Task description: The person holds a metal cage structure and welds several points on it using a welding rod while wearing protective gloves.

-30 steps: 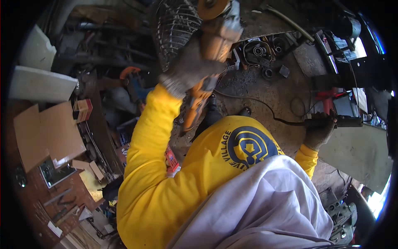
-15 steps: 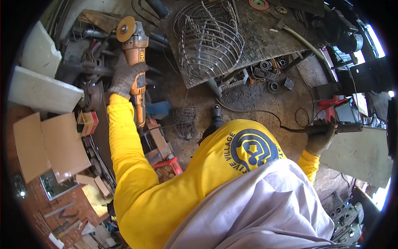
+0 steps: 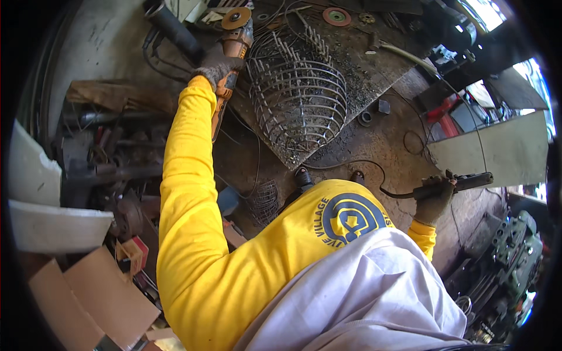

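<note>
My left hand (image 3: 215, 65), in a dark work glove, grips an orange angle grinder (image 3: 233, 42) held far out at the upper left, its round disc (image 3: 236, 17) pointing away. The grinder hangs just left of a wire basket frame (image 3: 298, 93) that lies on a dirty metal worktable (image 3: 374, 76). My right hand (image 3: 434, 199), also gloved, holds a welding electrode holder (image 3: 462, 182) with a dark cable at the right, above the floor beside the table. My yellow sleeves and a white cloth over my chest fill the lower middle.
Grinding discs (image 3: 336, 16) and nuts (image 3: 383, 106) lie on the worktable. A flat grey sheet (image 3: 497, 152) stands at the right. Scrap metal and pipes (image 3: 111, 152) crowd the left floor, with cardboard pieces (image 3: 88, 292) at lower left. A small wire mesh roll (image 3: 264, 199) sits below the table.
My left hand has carried the grinder from over the table out to the left and then up beside the wire basket. The right hand keeps hold of the electrode holder.
</note>
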